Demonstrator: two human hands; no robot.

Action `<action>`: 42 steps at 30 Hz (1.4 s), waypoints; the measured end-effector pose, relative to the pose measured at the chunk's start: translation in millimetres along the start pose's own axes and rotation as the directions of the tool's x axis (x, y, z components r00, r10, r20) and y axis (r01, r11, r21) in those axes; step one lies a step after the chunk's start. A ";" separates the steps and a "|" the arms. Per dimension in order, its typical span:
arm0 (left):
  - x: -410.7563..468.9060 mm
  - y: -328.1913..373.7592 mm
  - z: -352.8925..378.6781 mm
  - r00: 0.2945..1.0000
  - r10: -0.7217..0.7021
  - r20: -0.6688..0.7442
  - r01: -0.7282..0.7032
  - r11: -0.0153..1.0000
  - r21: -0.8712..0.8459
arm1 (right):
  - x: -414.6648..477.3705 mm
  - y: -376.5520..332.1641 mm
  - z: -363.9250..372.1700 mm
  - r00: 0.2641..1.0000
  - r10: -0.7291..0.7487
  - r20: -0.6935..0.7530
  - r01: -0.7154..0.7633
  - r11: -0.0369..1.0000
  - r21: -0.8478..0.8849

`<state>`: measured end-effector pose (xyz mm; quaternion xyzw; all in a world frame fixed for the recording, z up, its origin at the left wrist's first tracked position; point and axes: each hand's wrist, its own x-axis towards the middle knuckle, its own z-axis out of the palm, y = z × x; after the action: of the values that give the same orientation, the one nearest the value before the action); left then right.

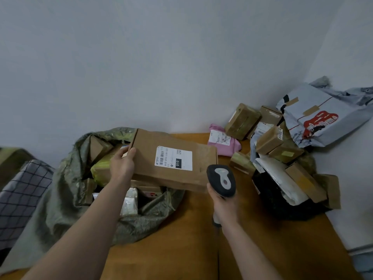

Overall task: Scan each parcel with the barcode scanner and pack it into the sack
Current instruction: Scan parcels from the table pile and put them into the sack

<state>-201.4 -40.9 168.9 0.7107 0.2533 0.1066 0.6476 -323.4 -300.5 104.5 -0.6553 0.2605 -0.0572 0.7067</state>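
We see the sack (60, 199) with its mouth open, but boxes inside fill much of it. A flat box (171, 158) in our left hand (123, 164) covers the right side of that mouth. Right of the sack the table (171, 249) is bare wood, with only our right hand (224, 207) and the scanner (222, 178) over it. Farther right of the sack, a pile of parcels (280, 146) blocks the way. Behind the sack stands the wall (161, 77).

Matt cardboard box (171, 160) with paper label (173, 158), woven plastic sack (60, 190), smooth wooden table (181, 245).

Orange-brown wooden table (181, 249), set against pale grey wall (141, 57). Dark checked cloth (22, 195) at far left.
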 end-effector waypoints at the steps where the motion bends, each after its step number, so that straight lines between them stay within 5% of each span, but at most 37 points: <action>1: 2.6 -2.4 -4.3 1.000 -0.012 -0.016 0.012 1.000 0.001 | 2.7 0.1 0.0 1.000 0.005 0.018 -0.005 1.000 0.011; 7: 10.4 -10.5 -33.9 0.997 0.054 0.046 -0.055 0.998 0.024 | 6.7 -11.0 6.9 0.979 0.078 0.188 -0.106 0.983 0.147; 12: 36.5 -26.9 -82.0 0.981 0.038 0.190 -0.040 0.999 0.005 | 0.9 -25.2 32.7 0.950 0.073 0.304 -0.099 0.993 0.071; 17: 76.2 -62.4 -132.3 0.954 -0.054 0.295 -0.020 0.970 0.243 | -15.2 -30.4 75.6 0.944 0.036 0.329 -0.035 0.999 -0.011; 19: 87.3 -77.8 -149.1 0.937 -0.085 0.339 -0.111 0.848 0.518 | -22.2 -25.6 92.2 0.945 0.014 0.328 0.002 0.999 -0.049; 21: 91.5 -89.1 -164.3 0.914 -0.140 0.380 -0.244 0.558 0.793 | -27.1 -19.5 107.4 0.944 -0.001 0.330 0.029 0.996 -0.079; 24: 94.1 -102.0 -182.9 0.829 -0.335 0.447 -0.379 0.250 0.891 | -34.7 -14.4 130.0 0.948 -0.037 0.316 0.077 0.990 -0.114; 31: 112.2 -104.8 -206.7 0.684 -0.531 0.501 -0.578 0.026 0.816 | -41.5 -8.1 162.6 0.964 -0.096 0.250 0.134 0.981 -0.141; 35: 126.9 -70.2 -211.1 0.658 -0.458 0.597 -0.647 0.061 0.760 | -47.4 -6.8 177.5 0.960 -0.097 0.264 0.132 0.984 -0.120; 42: 128.7 7.4 -221.4 0.550 -0.210 0.808 -0.725 0.361 0.587 | -46.3 -7.0 208.0 0.958 -0.067 0.280 0.108 0.985 -0.133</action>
<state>-196.7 214.8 184.1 0.9365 -0.1796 -0.2525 0.1640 -269.1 -95.4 125.9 -0.7181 0.1340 0.0224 0.6825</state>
